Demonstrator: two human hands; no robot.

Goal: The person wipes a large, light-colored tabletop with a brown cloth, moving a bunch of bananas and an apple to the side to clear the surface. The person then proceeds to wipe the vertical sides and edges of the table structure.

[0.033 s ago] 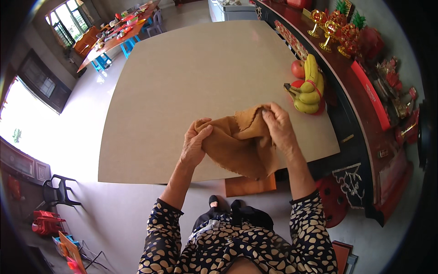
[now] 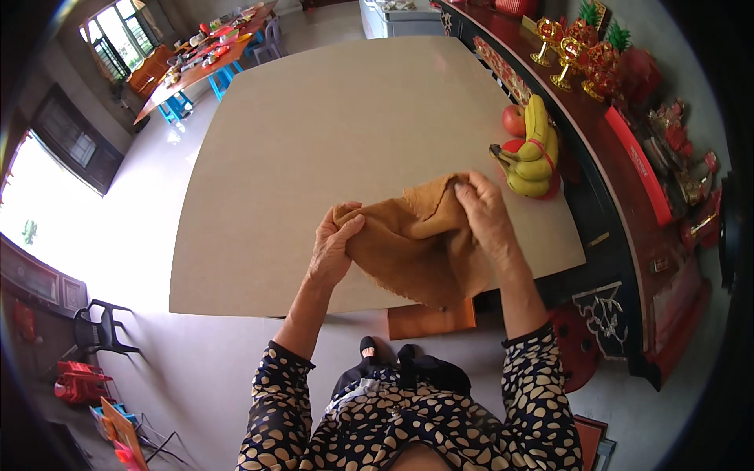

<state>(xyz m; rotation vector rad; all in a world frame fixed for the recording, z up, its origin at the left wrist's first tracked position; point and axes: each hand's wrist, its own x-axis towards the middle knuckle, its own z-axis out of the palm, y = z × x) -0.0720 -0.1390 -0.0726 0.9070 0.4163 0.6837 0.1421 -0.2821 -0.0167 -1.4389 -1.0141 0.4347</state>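
Note:
A brown cloth (image 2: 416,243) with frayed edges hangs between my two hands over the near edge of a beige tabletop (image 2: 338,125). Its upper edge is pulled up and creased, and the lower part droops past the table edge. My left hand (image 2: 334,250) pinches the cloth's left corner between thumb and fingers. At the upper right corner, my right hand (image 2: 483,212) grips it the same way, raised slightly higher than the left. Folds hide some of the fingertips.
Bananas (image 2: 536,153) and a red apple (image 2: 514,120) rest at the table's right side. Beyond them runs a dark red sideboard (image 2: 585,122) with gold ornaments (image 2: 567,59). An orange-brown stool (image 2: 432,320) sits under the near edge. A black chair (image 2: 102,328) stands at left.
My right hand has shifted slightly up and right, drawing the cloth a little wider. My left hand has hardly moved.

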